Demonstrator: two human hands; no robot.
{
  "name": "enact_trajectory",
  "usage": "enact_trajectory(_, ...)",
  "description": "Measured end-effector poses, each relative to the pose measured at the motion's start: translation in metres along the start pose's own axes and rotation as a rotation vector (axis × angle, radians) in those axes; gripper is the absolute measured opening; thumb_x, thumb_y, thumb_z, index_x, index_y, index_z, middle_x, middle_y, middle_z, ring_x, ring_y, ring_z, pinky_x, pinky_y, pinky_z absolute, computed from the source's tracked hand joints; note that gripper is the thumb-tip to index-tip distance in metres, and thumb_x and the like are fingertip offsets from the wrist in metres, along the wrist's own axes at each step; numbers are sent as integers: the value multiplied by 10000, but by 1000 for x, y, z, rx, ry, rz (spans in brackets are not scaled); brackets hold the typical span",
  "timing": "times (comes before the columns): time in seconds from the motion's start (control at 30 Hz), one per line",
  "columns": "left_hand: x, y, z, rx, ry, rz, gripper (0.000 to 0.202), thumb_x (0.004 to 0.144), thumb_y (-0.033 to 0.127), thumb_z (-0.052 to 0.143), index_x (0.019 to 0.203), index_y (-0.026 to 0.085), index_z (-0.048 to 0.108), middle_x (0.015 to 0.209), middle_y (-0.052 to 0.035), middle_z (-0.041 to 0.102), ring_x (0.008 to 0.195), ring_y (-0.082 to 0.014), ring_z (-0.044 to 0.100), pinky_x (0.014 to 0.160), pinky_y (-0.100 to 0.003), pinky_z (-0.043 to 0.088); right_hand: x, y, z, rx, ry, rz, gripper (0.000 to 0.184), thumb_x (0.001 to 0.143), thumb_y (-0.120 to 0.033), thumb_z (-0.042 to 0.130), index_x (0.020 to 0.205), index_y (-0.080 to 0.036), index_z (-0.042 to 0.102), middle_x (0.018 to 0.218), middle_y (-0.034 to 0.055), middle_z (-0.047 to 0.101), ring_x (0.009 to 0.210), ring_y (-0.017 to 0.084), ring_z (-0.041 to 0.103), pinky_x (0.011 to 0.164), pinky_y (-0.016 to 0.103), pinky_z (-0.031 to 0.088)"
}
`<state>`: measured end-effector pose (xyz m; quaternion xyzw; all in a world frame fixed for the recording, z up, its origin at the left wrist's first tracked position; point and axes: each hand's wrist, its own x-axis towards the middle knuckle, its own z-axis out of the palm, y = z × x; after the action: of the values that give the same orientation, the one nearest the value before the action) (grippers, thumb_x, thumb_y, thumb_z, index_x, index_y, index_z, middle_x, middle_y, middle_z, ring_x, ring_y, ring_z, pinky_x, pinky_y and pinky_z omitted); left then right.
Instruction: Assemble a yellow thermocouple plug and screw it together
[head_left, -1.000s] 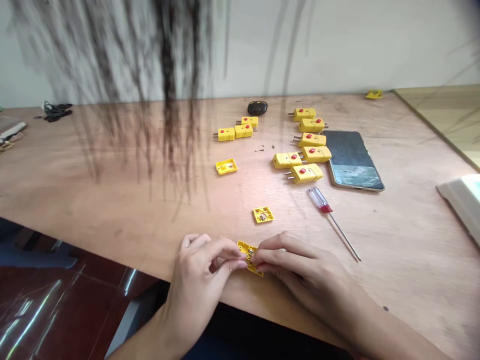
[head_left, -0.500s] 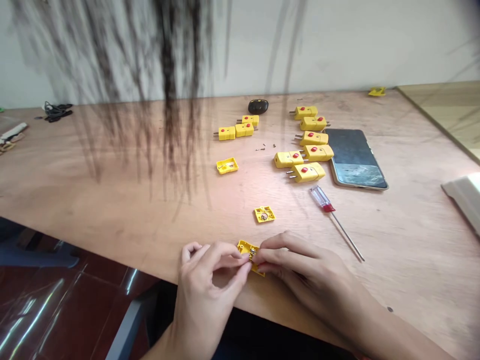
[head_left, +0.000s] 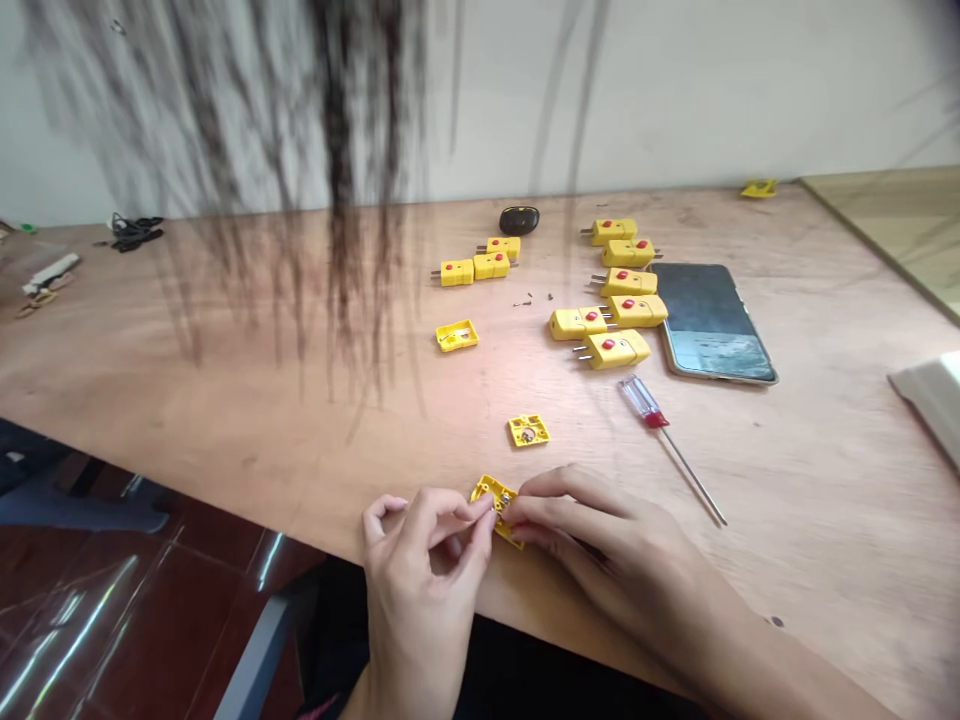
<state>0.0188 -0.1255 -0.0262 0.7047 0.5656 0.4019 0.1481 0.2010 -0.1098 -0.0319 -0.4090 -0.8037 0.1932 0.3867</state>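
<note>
Head view: the left hand [head_left: 420, 600] and right hand [head_left: 607, 545] both pinch a yellow plug half [head_left: 495, 508] between their fingertips, just above the near edge of the plywood table [head_left: 825, 480]. Open tabletop lies left of the grip. Ahead of it sit another open half [head_left: 528, 431] and, farther off, a third [head_left: 457, 335]. Right of the grip lies one red-handled screwdriver [head_left: 652, 420], with a cracked phone [head_left: 712, 325] beyond it. Farther ahead are nine assembled two-pin yellow plugs [head_left: 607, 322], three left and six right. Any markings are too small to read.
</note>
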Motion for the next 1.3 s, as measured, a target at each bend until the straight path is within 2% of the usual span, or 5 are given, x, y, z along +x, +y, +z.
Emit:
enact_trajectory(0.33, -4, -1, 2, 80, 49, 43, 169, 949, 149, 663, 861, 258, 569, 681, 120, 687, 425, -102, 532, 871, -368, 483, 1, 1, -1, -2, -9, 5, 271, 1031, -114, 484, 983, -200, 737, 927, 71, 753, 813, 144, 744, 714, 228, 633)
enact_trajectory(0.57, -13, -3, 13, 42, 67, -34, 198, 910, 142, 676, 894, 270, 525, 723, 109, 757, 382, -104, 526, 1086, -527, 465, 2, 0, -1, 3, 9, 0, 254, 989, -47, 512, 970, -199, 715, 908, 54, 747, 786, 136, 741, 700, 206, 629)
enact_trajectory(0.87, -4, 2, -3, -186, -134, -333, 357, 852, 114, 752, 1083, 313, 568, 831, 60, 816, 776, -215, 796, 574, -280, 611, 1, -3, -1, -26, 14, -9, 244, 1004, -57, 503, 982, -192, 705, 913, 54, 749, 780, 125, 740, 701, 196, 621)
enact_trajectory(0.97, 3, 3, -6, -223, -161, -353, 416, 830, 58, 759, 1088, 312, 554, 818, 76, 816, 883, -217, 802, 602, -271, 621, 2, -5, -1, -39, 19, -18, 234, 1013, -75, 505, 977, -192, 705, 913, 52, 752, 773, 123, 740, 696, 191, 618)
enact_trajectory(1.3, 10, 2, -12, -166, -225, -350, 390, 864, 70, 738, 1093, 303, 526, 798, 75, 817, 635, -174, 737, 694, -323, 596, 1, -5, 1, -45, 14, -20, 262, 1018, -76, 478, 982, -194, 709, 910, 70, 752, 768, 144, 747, 677, 221, 632)
